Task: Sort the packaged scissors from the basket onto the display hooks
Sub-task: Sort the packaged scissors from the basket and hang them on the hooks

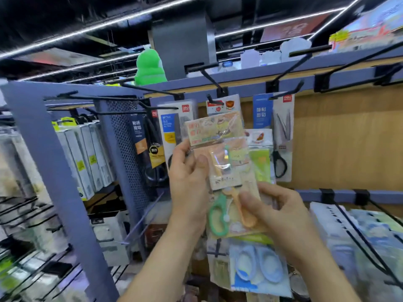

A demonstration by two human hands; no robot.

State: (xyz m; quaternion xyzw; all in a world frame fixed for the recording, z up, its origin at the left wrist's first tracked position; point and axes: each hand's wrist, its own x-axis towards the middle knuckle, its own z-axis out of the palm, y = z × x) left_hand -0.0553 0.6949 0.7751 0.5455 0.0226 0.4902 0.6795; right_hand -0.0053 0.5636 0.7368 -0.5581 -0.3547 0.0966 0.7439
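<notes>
I hold a clear pack of small scissors (226, 168) with green and orange handles up in front of the display. My left hand (189, 182) grips its left edge, thumb on the front. My right hand (277, 212) pinches its lower right corner by the orange handle. Just behind the pack's top, a black display hook (214, 101) carries a similar colourful pack (224, 104). More packaged scissors hang to the left (174, 127) and right (281, 136). Another pack with blue handles (257, 267) hangs lower down. The basket is out of view.
Long black hooks (305, 59) jut out from the blue top rail toward me. A perforated blue panel (128, 149) and a blue post (54, 171) stand to the left, with white boxed goods (85, 158) beyond. More hooks and packs (359, 232) sit at lower right.
</notes>
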